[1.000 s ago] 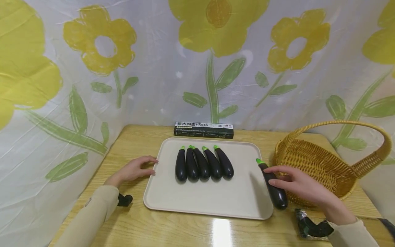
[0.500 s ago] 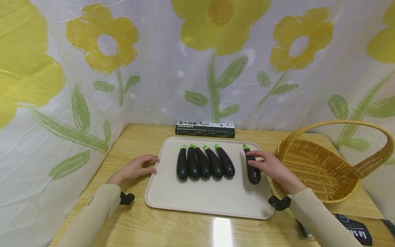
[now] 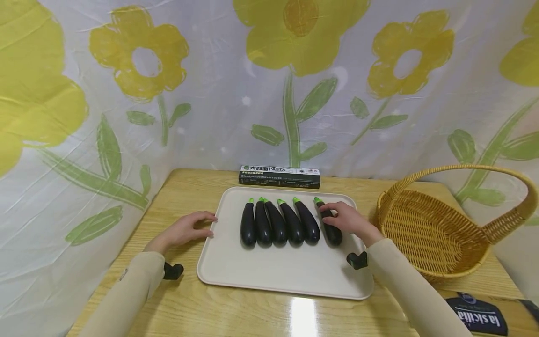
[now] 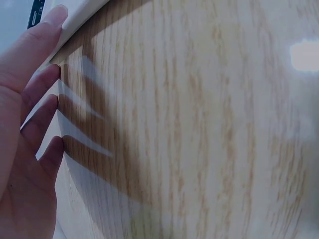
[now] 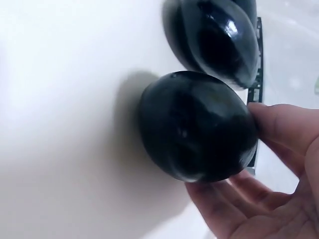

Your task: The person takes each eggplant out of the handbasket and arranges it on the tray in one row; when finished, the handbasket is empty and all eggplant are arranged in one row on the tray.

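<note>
My right hand [image 3: 347, 220] holds a dark, glossy eggplant [image 3: 331, 230] with a green stem end over the right part of the white tray [image 3: 269, 271]. In the right wrist view, thumb and fingers sit round that eggplant [image 5: 194, 129], its rounded bottom towards the camera. Several more eggplants lie side by side on the tray, the nearest eggplant [image 3: 309, 223] just left of the held one. At the tray's left edge rests my left hand [image 3: 185, 229]. Its thumb [image 4: 55, 17] lies on the rim in the left wrist view, the other fingers loosely extended.
A wicker basket [image 3: 425, 224] with an arched handle stands right of the tray. Behind the tray is a black-and-white pasta box [image 3: 279, 178]. A package labelled "la sicilia" [image 3: 480, 313] lies at the front right of the wooden table [image 3: 236, 311]. A flowered curtain hangs behind.
My right hand has carried the eggplant leftwards from beside the basket, over the tray's right edge, to the end of the row. The left hand has stayed at the tray's edge.
</note>
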Motion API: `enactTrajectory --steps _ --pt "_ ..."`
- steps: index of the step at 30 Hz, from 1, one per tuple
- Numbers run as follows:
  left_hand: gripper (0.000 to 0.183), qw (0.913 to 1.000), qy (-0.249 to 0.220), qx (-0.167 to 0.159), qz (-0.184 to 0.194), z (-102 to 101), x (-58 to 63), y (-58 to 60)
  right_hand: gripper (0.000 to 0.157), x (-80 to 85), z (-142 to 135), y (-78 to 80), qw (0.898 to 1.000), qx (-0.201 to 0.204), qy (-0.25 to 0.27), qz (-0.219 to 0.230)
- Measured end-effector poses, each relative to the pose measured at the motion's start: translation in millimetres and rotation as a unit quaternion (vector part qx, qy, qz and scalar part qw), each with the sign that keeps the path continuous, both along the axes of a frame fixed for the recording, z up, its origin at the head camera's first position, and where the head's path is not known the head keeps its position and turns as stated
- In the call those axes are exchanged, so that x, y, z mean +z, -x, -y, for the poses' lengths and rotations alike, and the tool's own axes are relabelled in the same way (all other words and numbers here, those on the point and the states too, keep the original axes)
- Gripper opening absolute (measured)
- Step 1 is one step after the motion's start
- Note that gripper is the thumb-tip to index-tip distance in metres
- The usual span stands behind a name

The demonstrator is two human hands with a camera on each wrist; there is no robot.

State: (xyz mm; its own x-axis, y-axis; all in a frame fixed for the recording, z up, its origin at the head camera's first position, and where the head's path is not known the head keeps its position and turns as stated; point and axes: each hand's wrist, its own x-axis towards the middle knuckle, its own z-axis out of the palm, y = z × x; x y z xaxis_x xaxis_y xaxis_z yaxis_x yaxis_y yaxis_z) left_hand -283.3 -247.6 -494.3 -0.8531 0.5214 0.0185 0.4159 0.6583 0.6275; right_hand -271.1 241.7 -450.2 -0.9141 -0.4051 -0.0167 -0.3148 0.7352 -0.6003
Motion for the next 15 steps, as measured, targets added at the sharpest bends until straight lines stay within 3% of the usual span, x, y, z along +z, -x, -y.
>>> enactTrajectory --steps 7,15 --pt "0.043 1.0 -0.004 -0.002 0.007 -0.3 0.9 0.6 0.032 -1.5 6.2 8.7 1.0 -0.017 0.013 0.013" --pt "0.043 1.0 0.001 0.0 0.008 1.0 -0.1 0.0 0.034 -1.5 8.0 7.9 0.998 -0.002 0.055 0.026"
